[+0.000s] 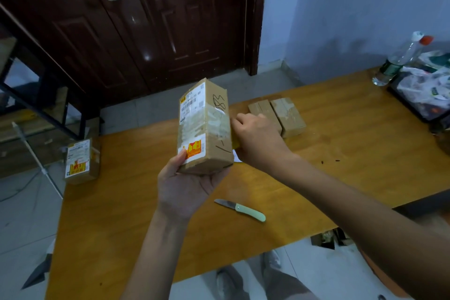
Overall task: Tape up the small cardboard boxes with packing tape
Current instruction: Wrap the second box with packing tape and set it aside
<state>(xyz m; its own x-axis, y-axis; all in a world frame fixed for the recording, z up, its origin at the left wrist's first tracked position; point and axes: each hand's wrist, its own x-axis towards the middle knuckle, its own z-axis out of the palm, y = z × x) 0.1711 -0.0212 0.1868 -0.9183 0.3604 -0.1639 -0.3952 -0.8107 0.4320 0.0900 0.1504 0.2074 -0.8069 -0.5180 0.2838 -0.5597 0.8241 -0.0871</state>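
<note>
My left hand [185,187] grips the lower end of a small cardboard box [204,126] and holds it upright above the table. The box has shipping labels, old tape and black handwriting on it. My right hand [258,139] is against the box's right side, its fingers curled around a yellowish tape roll [235,144] that is mostly hidden behind the box and the hand. Two more small boxes [277,114] lie side by side further back on the table. Another labelled box [81,161] stands at the table's left edge.
A folding knife [241,209] with a pale green handle lies open on the orange wooden table [121,202] near me. At the far right stand a plastic bottle [399,58] and a dark tray of plastic bags [426,90]. A dark door is behind.
</note>
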